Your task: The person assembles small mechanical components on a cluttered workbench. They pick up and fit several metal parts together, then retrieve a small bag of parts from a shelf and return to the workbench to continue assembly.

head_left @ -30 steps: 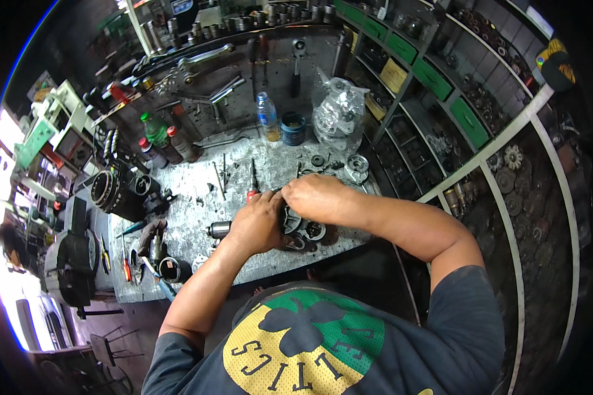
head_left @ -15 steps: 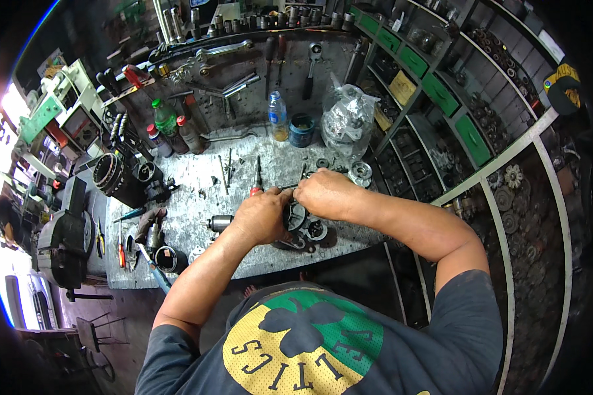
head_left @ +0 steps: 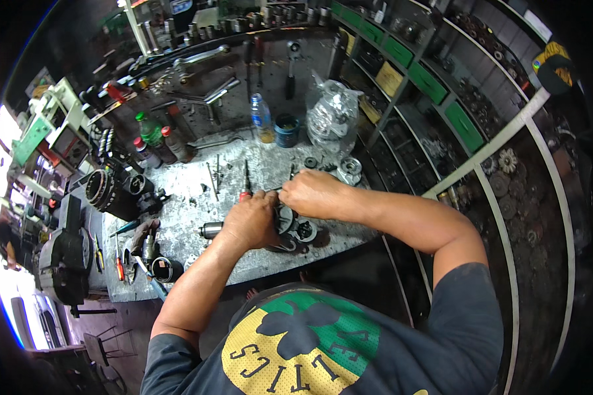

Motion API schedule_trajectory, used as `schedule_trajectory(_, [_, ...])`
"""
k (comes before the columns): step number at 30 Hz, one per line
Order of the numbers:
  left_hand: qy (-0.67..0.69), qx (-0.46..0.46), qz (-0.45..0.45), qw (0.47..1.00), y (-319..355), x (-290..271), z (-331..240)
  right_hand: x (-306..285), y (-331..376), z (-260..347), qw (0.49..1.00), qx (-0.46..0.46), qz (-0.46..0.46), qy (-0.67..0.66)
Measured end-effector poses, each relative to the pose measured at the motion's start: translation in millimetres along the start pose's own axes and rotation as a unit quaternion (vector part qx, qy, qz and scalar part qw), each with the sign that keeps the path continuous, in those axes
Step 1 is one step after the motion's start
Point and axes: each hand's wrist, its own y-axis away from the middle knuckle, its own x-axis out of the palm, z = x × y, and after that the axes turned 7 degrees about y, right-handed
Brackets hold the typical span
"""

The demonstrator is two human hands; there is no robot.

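Note:
My left hand [head_left: 250, 220] is curled over the near side of a round cast-metal housing [head_left: 285, 221] on the workbench. My right hand [head_left: 315, 193] is closed in a fist just above the housing's far side, its knuckles close to my left fingers. A short dark rod shows between the two hands; the rest of what the right fist holds is hidden. Against the housing sits a smaller metal piece with a round opening [head_left: 305, 231]. A red-handled screwdriver [head_left: 245, 195] lies beyond my left hand, and a metal cylinder [head_left: 211, 230] lies left of my wrist.
Behind stand a plastic bottle [head_left: 261, 118], a dark blue tub [head_left: 287, 130] and a clear bag of metal parts [head_left: 334, 115]. Soda bottles [head_left: 153, 136] and a black cylinder [head_left: 109, 194] are at left. Shelving with green drawers [head_left: 427, 83] borders the right side.
The whole view has shifted slightly, so bench items appear farther left. Both hands stay at the housing, with little visible change in their grip.

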Motion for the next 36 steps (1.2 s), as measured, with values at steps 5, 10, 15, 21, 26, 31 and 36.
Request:
schedule_trajectory(5, [-0.058,0.015,0.018,0.998,-6.1,-3.6,-5.0,-2.9,-8.7,3.7,0.983,0.090,0.149,-0.065])
schedule_trajectory(10, [-0.049,0.003,-0.001,0.999,1.3,0.2,-7.4,-5.9,-5.5,13.5,0.973,0.136,0.159,-0.094])
schedule_trajectory(15, [-0.044,0.007,0.003,0.999,-1.4,0.5,-3.5,-0.7,-5.4,11.7,0.998,0.019,0.053,0.028])
schedule_trajectory(21, [-0.037,0.023,-0.056,0.997,3.3,7.2,-2.9,-0.7,-4.9,12.9,0.978,0.141,0.113,-0.101])
schedule_trajectory(26, [-0.038,0.018,-0.040,0.998,2.0,6.8,-0.7,-5.1,0.3,13.3,0.998,0.047,0.037,-0.018])
schedule_trajectory(31, [-0.036,0.016,-0.082,0.996,7.2,16.4,-6.1,-2.6,0.4,14.2,0.972,0.161,0.114,-0.128])
schedule_trajectory(36, [-0.047,0.010,-0.039,0.998,0.4,13.6,-4.9,1.9,1.3,12.4,0.999,0.052,-0.012,-0.008])
